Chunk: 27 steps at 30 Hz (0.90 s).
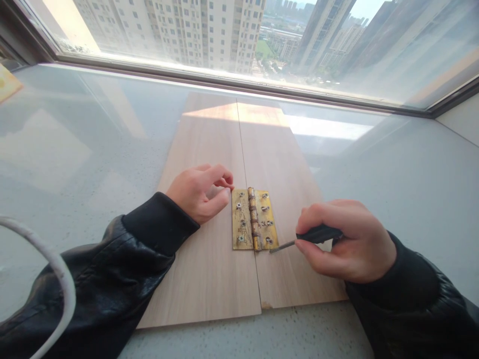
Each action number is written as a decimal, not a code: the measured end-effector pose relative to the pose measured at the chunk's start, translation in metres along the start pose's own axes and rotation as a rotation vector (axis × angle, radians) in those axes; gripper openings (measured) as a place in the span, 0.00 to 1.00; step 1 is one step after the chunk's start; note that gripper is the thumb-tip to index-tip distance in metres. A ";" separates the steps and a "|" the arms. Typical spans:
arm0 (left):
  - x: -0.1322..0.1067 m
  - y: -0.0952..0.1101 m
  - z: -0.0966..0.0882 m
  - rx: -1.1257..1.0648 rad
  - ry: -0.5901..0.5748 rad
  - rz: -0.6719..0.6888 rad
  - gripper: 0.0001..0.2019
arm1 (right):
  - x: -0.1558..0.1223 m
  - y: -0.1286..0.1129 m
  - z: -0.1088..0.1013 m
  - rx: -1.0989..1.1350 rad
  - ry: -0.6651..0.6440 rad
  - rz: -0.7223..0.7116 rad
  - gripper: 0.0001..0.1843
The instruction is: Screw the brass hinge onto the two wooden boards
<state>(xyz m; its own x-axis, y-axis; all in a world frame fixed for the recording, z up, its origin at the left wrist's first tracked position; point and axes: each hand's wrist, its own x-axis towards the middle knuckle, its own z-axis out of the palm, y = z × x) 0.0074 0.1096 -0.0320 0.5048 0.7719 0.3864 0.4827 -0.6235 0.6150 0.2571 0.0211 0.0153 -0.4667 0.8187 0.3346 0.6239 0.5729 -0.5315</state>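
Note:
Two light wooden boards (209, 269) lie side by side on a pale sill, joined by a worn brass hinge (253, 219) with several screws in its leaves. My right hand (346, 239) is closed round the black handle of a screwdriver (305, 237); its metal tip rests at the hinge's lower right corner. My left hand (200, 192) lies on the left board just beside the hinge, its fingers curled and its thumb and forefinger pinched at the hinge's upper left corner. What the pinch holds, if anything, is too small to see.
The stone sill (75, 149) runs under a wide window (239, 40) looking out on tall buildings. A white cable (56, 264) curves over my left sleeve. A yellowish object (7, 82) sits at the far left edge.

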 end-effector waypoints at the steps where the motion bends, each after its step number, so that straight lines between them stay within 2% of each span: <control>1: 0.000 0.000 0.000 0.005 0.000 0.006 0.08 | 0.001 -0.001 -0.001 -0.032 -0.010 -0.030 0.09; 7: -0.001 0.001 -0.001 0.030 -0.008 0.007 0.07 | 0.003 -0.006 -0.003 -0.120 -0.026 -0.130 0.10; 20: 0.000 0.000 -0.001 0.034 -0.020 -0.004 0.09 | 0.000 0.001 0.000 0.101 -0.003 0.034 0.07; 24: 0.000 0.001 -0.002 0.038 -0.020 -0.018 0.08 | -0.003 0.000 -0.003 0.113 0.087 0.144 0.06; 27: 0.000 0.000 -0.002 0.044 -0.013 -0.015 0.08 | -0.001 0.001 -0.001 0.026 0.259 0.267 0.06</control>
<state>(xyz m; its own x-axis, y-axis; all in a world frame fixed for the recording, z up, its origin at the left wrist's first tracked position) 0.0062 0.1092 -0.0307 0.5064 0.7796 0.3685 0.5213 -0.6172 0.5893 0.2589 0.0213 0.0151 -0.1130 0.9238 0.3658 0.6849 0.3391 -0.6449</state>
